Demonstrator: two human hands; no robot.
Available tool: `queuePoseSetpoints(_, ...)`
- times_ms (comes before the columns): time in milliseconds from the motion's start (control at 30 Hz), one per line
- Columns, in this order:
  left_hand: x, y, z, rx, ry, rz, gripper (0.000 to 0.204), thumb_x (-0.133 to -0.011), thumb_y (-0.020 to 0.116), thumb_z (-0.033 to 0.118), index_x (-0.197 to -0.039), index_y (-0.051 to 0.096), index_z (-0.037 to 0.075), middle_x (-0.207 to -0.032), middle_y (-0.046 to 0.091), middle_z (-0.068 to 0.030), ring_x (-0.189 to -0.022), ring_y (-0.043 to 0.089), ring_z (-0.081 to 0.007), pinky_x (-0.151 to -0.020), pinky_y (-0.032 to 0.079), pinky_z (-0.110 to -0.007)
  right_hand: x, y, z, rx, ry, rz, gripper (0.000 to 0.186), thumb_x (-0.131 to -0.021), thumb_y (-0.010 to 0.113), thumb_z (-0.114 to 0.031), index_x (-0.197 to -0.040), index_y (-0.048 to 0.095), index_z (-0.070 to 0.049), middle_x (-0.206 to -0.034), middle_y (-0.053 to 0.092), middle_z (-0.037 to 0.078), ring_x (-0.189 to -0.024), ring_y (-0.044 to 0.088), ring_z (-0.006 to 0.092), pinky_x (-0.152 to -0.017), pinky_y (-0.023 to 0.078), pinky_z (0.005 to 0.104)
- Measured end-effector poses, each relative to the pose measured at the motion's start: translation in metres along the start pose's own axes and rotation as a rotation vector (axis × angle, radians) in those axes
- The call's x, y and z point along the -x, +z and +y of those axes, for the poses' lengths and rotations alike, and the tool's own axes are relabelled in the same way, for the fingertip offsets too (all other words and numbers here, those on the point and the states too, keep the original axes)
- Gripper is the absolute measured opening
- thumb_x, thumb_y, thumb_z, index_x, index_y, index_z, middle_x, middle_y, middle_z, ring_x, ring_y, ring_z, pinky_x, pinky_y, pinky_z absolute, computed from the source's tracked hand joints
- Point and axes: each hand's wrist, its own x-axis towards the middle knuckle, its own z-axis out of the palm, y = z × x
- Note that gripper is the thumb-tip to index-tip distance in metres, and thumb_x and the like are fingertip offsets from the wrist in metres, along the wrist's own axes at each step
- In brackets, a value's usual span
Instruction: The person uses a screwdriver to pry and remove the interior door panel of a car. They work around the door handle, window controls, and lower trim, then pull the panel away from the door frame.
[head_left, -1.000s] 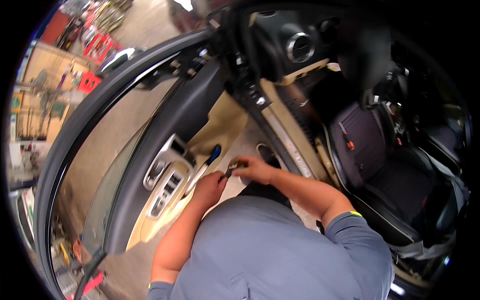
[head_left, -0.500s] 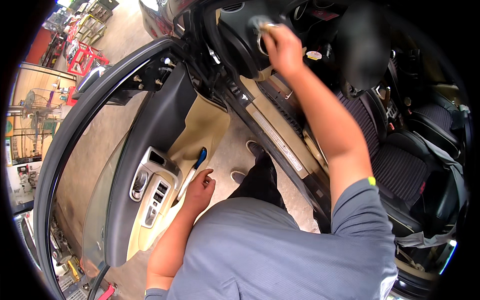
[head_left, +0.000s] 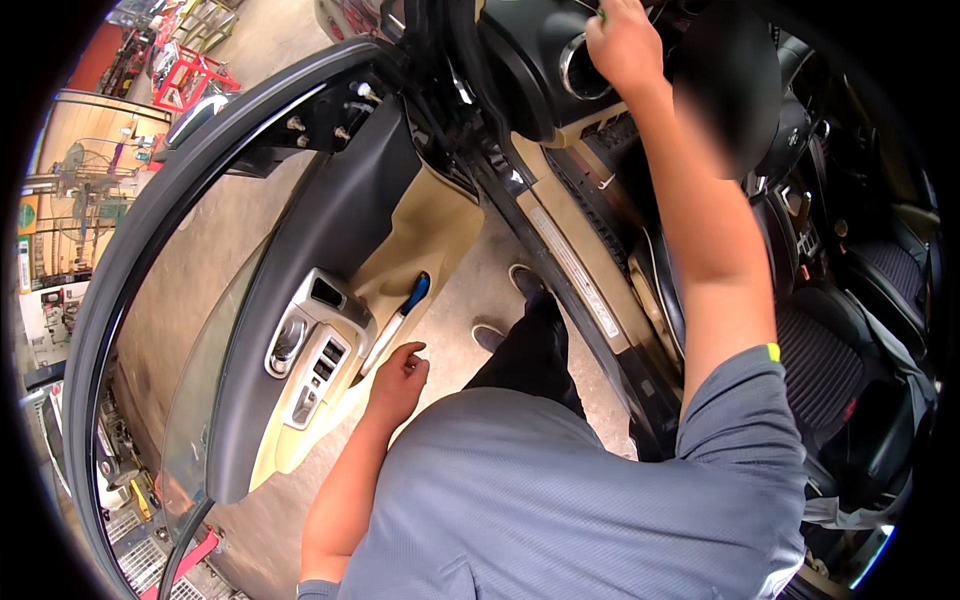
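My right hand [head_left: 627,50] is up at the dashboard [head_left: 515,50], beside a round air vent [head_left: 582,70] with a silver ring. Its fingers are closed, and a small green bit shows at the fingertips; the rest of what they hold is cut off by the top edge. My left hand [head_left: 398,382] hangs by the opened car door, fingers loosely curled and apart, holding nothing. Near it, a tool with a white shaft and blue end [head_left: 418,292] stands in the beige door pocket [head_left: 440,225]. The switch panel [head_left: 322,375] lies just left of that pocket.
The door frame [head_left: 100,300] arcs along my left. A sill plate [head_left: 575,270] runs below the door opening. Inside are a steering wheel [head_left: 790,140] and a dark striped seat [head_left: 815,345]. A red metal frame [head_left: 195,78] stands on the workshop floor.
My right hand has moved up and right, away from the air vent ring, which shows more fully now. My left hand stays nearly where it was. The view has shifted slightly.
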Motion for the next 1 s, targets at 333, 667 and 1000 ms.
queuePoseSetpoints(333,-0.011,0.019,-0.001,0.01,-0.023,-0.136,0.035,-0.092,0.061,0.014,-0.123,0.058,-0.001,-0.087,0.062,-0.0065,-0.078,0.062,-0.0143,-0.074,0.051,-0.028,0.409,-0.048,0.023,-0.283,0.877,-0.55,0.024,-0.084,0.06,-0.017,-0.101,0.068,-0.003,-0.101,0.066,0.026,-0.097,0.063,0.0432,-0.085,0.05,0.0456)
queuePoseSetpoints(667,0.001,0.032,-0.019,-0.288,0.056,-0.098,0.034,-0.09,0.061,0.022,-0.118,0.062,0.003,-0.092,0.067,-0.0158,-0.085,0.064,-0.0297,-0.078,0.051,-0.038,0.416,-0.12,0.248,0.576,0.783,-0.647,0.03,-0.09,0.057,-0.025,-0.107,0.067,-0.003,-0.097,0.07,0.017,-0.086,0.069,0.0323,-0.072,0.054,0.0416)
queuePoseSetpoints(1000,0.054,0.076,-0.082,-0.314,-0.161,-0.017,0.036,-0.089,0.059,0.025,-0.118,0.062,0.004,-0.096,0.068,-0.0184,-0.092,0.065,-0.0336,-0.082,0.05,-0.041,0.407,-0.114,0.342,0.137,0.828,-0.846,0.036,-0.092,0.059,-0.022,-0.12,0.062,-0.001,-0.101,0.068,0.022,-0.092,0.066,0.0401,-0.08,0.053,0.0456)
